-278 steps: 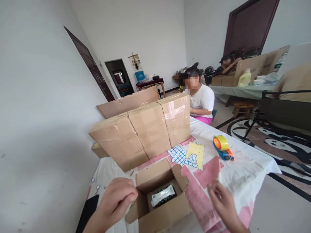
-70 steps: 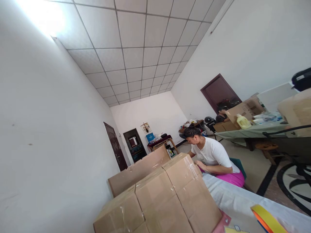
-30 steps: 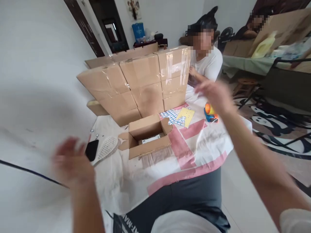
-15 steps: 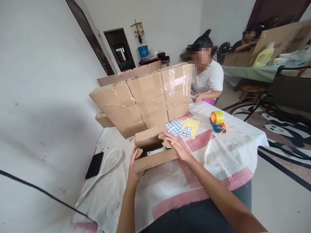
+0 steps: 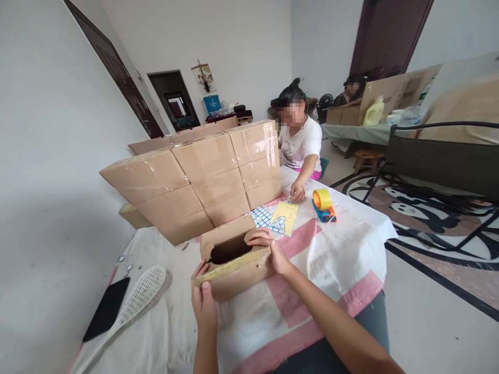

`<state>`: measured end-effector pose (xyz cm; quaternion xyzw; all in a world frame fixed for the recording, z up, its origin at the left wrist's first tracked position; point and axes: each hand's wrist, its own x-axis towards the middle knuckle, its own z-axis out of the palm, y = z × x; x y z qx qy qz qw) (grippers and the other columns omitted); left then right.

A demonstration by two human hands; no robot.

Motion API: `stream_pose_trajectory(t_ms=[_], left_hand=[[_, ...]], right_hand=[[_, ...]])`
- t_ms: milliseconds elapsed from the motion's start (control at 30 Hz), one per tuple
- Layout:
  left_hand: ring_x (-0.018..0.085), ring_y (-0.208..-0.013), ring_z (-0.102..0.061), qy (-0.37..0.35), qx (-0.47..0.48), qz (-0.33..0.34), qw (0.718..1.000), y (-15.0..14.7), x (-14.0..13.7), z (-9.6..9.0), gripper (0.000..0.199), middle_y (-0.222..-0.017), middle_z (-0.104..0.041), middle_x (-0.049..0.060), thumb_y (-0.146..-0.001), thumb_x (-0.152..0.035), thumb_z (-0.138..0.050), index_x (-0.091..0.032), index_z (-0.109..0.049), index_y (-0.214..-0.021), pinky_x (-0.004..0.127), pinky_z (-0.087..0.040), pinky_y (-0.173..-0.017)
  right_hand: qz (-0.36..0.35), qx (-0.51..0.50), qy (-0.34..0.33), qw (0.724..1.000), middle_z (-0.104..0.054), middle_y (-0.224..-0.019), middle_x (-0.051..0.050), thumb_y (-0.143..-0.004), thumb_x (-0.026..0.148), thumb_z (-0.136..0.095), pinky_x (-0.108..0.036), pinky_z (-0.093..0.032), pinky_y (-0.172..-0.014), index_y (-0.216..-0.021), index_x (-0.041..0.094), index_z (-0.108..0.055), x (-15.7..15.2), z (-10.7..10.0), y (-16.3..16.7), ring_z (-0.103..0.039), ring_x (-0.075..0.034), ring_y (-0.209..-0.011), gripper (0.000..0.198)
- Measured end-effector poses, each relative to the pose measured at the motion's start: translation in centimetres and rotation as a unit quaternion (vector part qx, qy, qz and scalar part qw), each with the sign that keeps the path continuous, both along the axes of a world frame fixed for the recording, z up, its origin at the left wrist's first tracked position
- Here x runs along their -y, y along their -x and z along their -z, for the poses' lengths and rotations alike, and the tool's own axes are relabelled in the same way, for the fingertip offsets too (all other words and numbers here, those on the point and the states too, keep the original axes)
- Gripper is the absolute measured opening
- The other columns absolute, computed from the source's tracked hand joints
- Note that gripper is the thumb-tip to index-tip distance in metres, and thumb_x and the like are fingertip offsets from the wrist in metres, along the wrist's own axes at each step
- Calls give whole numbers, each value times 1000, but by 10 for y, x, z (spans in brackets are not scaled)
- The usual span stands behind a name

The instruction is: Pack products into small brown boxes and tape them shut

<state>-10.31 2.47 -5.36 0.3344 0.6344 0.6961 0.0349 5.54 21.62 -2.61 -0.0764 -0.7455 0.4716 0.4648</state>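
In front of me on the table stands an open cardboard box [image 5: 239, 278], its dark opening facing up and its far flap raised. My left hand [image 5: 205, 296] holds the near left corner, thumb on the front and fingers over the top. At the right end my right hand [image 5: 273, 252] grips the box, its fingers lying over the side flap and its thumb on the near face. The side flaps lean inward over the opening. What lies inside is too dark to make out.
Stacked taped cardboard boxes [image 5: 210, 187] stand behind. Cut-out stickers [image 5: 286, 218] and a tape dispenser [image 5: 324, 205] lie to the right. A black tablet-like object [image 5: 107, 306] and a white plastic racket [image 5: 142, 291] lie left. A co-worker's hand [image 5: 298, 190] reaches onto the table.
The side flaps have been folded inward and the box's near side now faces me more. The packet inside has gone from sight. The co-worker's hand has moved onto the table near the stickers.
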Motion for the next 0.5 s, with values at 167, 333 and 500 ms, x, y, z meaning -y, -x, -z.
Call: stream_pose_trajectory(t_ms=[167, 333, 500], left_hand=[[28, -123, -55, 36, 16, -83, 996, -18, -2, -11, 41, -125, -59, 8, -93, -55, -51, -22, -65, -113, 44, -42, -111], [27, -128, -53, 44, 58, -101, 992, -26, -6, -20, 41, -132, -58, 6, -93, -48, -52, -27, -59, -128, 45, -39, -113], [27, -146, -40, 26, 90, -77, 993, -29, -12, -20, 54, -158, -43, 5, -94, -38, -47, -32, -43, -147, 45, -35, -119]], right_hand=[[6, 14, 29, 999, -68, -111, -8, -99, 71, -14, -48, -33, -118, -101, 29, -76, -7, -3, -6, -47, -30, -130, 75], [2, 33, 57, 998, -71, -116, -5, -101, 57, -35, -47, -30, -120, -107, 30, -77, -7, -8, -4, -49, -30, -131, 50], [-12, -16, 210, 977, -53, -151, 0, -84, 33, -50, -49, -29, -121, -145, 35, -54, -2, 3, 0, -41, -27, -144, 61]])
